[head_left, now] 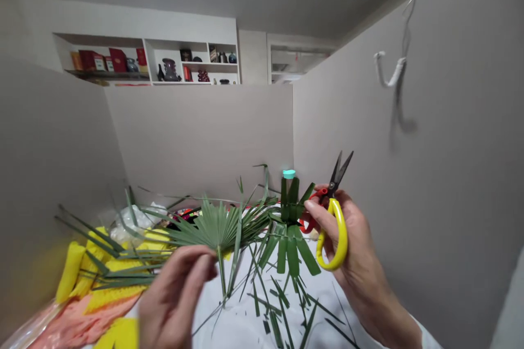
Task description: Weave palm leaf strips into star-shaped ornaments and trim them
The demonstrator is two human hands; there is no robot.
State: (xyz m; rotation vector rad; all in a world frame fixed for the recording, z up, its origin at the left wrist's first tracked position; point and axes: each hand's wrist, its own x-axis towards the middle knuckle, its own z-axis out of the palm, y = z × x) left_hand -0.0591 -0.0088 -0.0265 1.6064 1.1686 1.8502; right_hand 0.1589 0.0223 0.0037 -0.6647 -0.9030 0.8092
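Note:
My right hand [356, 245] holds scissors [338, 240] with one yellow and one red handle, their dark blades slightly apart and pointing up. Between its thumb and fingertips it also pinches a piece of woven palm leaf [291, 229], whose cut green strips fan out above and below. My left hand [176, 294] is lower and to the left, its fingers curled against the thumb; whether something thin is in them I cannot make out. Just beyond it spreads a fan-shaped palm leaf [219, 226] on a stalk. Cut leaf scraps [282, 305] litter the white table [241, 332].
Yellow netted packing [73, 270], pink material [102, 311] and a clear plastic bag [131, 223] lie at the left. A turquoise cap [289, 174] shows behind the woven leaf. Grey partitions [204, 142] enclose the table. A white hook [388, 71] hangs at right.

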